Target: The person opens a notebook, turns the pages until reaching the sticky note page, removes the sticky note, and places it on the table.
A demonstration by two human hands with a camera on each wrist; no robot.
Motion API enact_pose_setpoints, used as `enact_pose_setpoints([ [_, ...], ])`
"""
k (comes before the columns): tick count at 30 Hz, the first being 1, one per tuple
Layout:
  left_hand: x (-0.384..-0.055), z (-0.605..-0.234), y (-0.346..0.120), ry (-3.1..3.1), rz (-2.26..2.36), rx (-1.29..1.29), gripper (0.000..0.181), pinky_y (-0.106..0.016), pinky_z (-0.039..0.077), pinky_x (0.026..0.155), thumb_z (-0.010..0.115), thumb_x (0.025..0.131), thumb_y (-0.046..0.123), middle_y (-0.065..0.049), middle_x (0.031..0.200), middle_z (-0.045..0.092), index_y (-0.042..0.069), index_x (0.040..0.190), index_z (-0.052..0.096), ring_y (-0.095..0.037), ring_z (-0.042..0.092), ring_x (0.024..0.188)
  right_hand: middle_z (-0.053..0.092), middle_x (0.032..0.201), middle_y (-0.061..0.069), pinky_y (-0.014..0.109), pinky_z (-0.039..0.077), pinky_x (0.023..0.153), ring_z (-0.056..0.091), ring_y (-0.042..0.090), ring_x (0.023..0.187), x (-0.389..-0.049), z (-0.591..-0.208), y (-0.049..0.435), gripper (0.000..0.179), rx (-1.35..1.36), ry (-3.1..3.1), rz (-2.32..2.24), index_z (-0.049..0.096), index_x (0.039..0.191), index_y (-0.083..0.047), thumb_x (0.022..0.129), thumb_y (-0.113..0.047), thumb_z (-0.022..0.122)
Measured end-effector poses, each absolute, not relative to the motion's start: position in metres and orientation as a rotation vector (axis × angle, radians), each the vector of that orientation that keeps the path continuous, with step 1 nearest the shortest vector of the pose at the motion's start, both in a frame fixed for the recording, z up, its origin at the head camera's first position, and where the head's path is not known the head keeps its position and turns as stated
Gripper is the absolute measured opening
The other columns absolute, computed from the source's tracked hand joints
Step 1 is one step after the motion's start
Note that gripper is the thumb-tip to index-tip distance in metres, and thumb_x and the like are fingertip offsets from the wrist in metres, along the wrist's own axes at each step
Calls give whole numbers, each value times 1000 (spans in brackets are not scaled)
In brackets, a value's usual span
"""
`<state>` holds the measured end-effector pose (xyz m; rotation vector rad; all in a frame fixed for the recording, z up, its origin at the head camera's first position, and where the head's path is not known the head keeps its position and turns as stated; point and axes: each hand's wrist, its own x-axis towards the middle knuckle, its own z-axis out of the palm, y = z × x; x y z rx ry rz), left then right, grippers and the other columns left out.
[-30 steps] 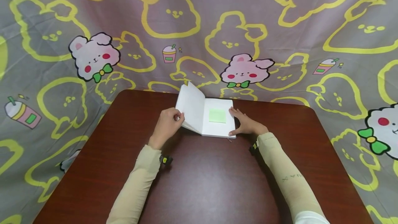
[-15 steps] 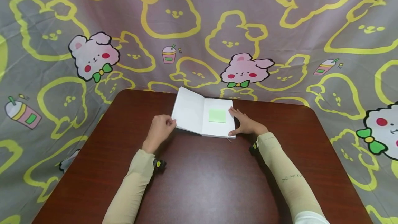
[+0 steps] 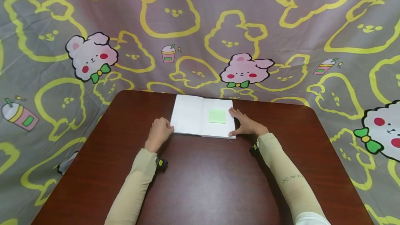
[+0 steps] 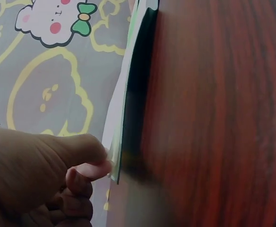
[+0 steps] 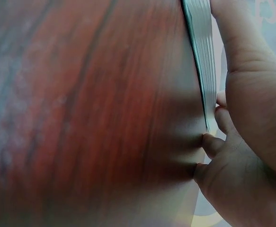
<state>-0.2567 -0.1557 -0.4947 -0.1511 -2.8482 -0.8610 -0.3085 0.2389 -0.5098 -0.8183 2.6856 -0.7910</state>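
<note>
An open notebook (image 3: 187, 115) with blank white pages lies at the back of the table. A pale green sticky note pad (image 3: 217, 116) sits on its right-hand page. My left hand (image 3: 158, 131) pinches the notebook's lower left corner; in the left wrist view, thumb and index fingertip meet at the edge of the pages, with the other fingers curled below. My right hand (image 3: 248, 124) rests spread along the notebook's right edge, thumb on the lower right corner. The right wrist view shows fingertips touching the table beside the page block (image 5: 205, 56).
The dark red-brown wooden table (image 3: 206, 180) reaches back to a patterned curtain (image 3: 193, 20) right behind the notebook. A thin ribbon end (image 3: 229, 140) sticks out under the notebook's lower right side. Small dark devices (image 3: 161, 164) are strapped to both wrists.
The raised left-hand pages have come down to the left until they lie nearly flat, and my left hand has moved left and down with them. My right hand has stayed put.
</note>
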Motion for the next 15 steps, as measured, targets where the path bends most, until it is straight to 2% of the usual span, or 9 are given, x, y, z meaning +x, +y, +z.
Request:
enact_pose_setpoints([
  [6,-258,-499,-156,-2928,-855,-90,38,-28,33,43,69,78,15,3,46,41,11,47,47,-16,41,49,6,156,12,58,7,111,0,36,142,-310,-511,238,119,-786,2681,-775,11,150,-7,64,-53,79],
  [15,-256,-500,-154,-2929,-884,-72,42,-27,31,42,67,79,14,5,45,32,13,45,41,-14,36,47,5,156,12,59,7,110,-1,36,142,-308,-507,237,121,-765,2667,-794,10,150,-7,62,-54,79],
])
